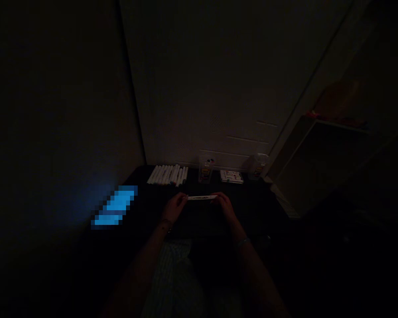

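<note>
Marker (202, 197), white with printed barrel

Print is seen on the marker (202, 198), packet (205, 172) and box (231, 176), but none can be read.

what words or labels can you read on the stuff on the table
No text is legible in this dim view.
White marker: markings too small to read.
Row of white markers: too small to read.
Upright package: print too blurred to read.
Flat pack: print too small to read.
Bottle: label too small to read.
</note>
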### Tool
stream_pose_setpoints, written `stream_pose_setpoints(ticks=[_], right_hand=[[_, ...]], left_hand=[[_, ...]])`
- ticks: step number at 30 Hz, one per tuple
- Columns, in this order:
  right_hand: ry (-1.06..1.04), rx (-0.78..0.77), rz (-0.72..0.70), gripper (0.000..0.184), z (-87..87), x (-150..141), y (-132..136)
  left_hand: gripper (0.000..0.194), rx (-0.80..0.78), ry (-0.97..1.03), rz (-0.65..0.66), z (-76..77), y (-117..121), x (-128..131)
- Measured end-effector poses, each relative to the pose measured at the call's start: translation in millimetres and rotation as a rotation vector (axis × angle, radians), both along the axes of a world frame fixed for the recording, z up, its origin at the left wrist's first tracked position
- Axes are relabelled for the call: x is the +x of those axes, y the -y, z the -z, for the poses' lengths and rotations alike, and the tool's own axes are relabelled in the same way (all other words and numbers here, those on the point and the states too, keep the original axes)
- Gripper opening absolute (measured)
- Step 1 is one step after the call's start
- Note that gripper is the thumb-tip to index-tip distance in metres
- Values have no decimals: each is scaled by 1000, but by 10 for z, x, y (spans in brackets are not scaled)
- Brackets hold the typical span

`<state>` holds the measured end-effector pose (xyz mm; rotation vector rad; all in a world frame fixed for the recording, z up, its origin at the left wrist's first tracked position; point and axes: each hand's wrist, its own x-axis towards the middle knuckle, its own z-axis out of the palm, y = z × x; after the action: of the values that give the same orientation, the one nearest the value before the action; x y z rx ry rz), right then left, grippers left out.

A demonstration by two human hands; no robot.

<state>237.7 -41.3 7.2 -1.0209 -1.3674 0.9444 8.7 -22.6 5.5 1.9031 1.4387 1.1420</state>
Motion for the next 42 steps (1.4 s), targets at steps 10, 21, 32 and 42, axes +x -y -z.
stream_pose_setpoints(ticks=[10, 21, 32, 42], right_hand=[[80, -33, 38, 26, -7, 1, 6], [41, -45, 22, 23, -75, -25, 53], [21, -60, 20, 23, -14, -23, 15], [36, -74, 32, 23, -67, -35, 43]], left_hand=[[33, 22, 39, 16, -39, 17, 6], [34, 4, 15, 1, -41, 30, 10], [34, -9, 23, 23, -56, 30, 8], [34, 3, 23, 15, -43, 15, 11]])
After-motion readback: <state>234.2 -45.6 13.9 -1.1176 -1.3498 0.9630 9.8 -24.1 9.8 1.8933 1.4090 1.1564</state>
